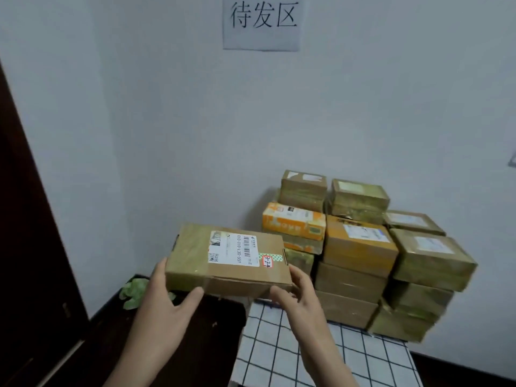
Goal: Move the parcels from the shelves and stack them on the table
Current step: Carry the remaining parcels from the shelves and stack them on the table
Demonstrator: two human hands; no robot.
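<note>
Brown cardboard, taped over and bearing a white shipping label (231,248) and a red-edged tag (267,261): the parcel (195,255) is held level in the air above the near left part of the table (195,331), just left of the stack of parcels (360,247), and is not yet set down. The left hand (164,300) clasps its near left corner, fingers up the side wall and thumb at the near face. The right hand (300,296) clasps the near right corner likewise. Judgement: the box is flat, stiff and probably light, since two hands carry it by the corners without visible sag. The glossy tape may be slippery and the near flap shows a slight gap, so hold is best taken on opposite side walls with support beneath, not on the flap. The stack stands at the far right against the wall (167,135), several tiers high, its right column leaning somewhat; careless placement could disturb it. The table is dark, with a white cloth (293,353) of black checks over its right part. A green object (134,291) lies at the far left corner, identity unclear. A paper sign (262,22) hangs on the pale wall above, and a dark door (28,247) stands at left.
</note>
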